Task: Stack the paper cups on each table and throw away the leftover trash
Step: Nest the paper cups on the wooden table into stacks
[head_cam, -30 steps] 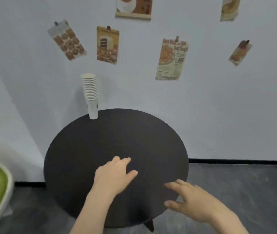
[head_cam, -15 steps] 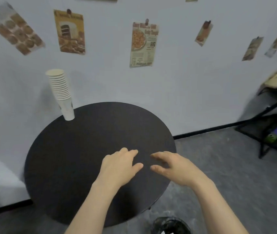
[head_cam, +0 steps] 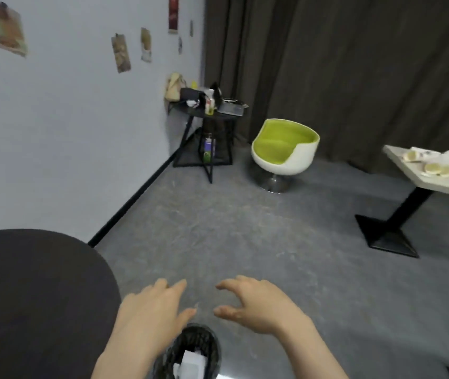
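View swung right since prev frame: cup stack gone from sight, both hands now off black round table (head_cam: 26, 296), over floor. L hand (head_cam: 152, 310) & R hand (head_cam: 256, 305) empty, fingers loosely spread. Trash bin (head_cam: 190, 354) just below L hand. Far right, white table (head_cam: 436, 184) w/ cups (head_cam: 436, 168).

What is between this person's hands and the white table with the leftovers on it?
Only open grey floor, as far as visible. The left hand and right hand hold nothing; the white table stands far right. The green chair sits off to the side, the bin below the hands.
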